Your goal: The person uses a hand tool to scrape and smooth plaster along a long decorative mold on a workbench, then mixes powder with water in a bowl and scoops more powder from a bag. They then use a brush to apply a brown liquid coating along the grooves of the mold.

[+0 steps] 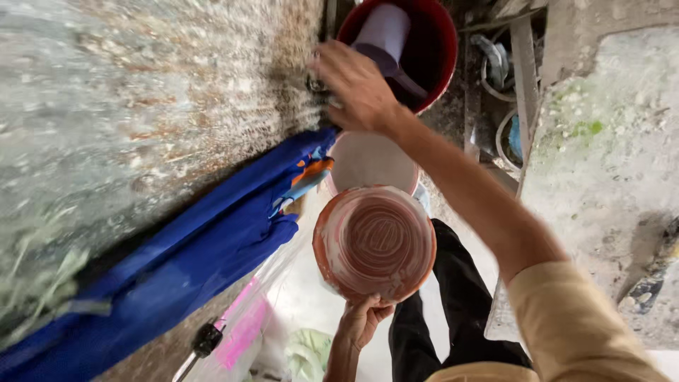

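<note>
A rough, stained wall (141,92) and a blue cloth (198,247) fill the left. The left hand (362,318) grips the rim of a clay-smeared bowl (373,242), held above a white bucket (368,161). The right hand (353,85) reaches beside the red bucket (431,49); whether it is gripping anything cannot be told. The step looks like wiping or fetching; next calls for a steady bowl.

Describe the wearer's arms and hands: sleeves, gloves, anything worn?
Both hands are bare: no gloves, rings or watch visible. The right hand extends from a bare forearm with a beige fabric sleeve pushed up near the elbow. The left hand shows bare wrist only.
</note>
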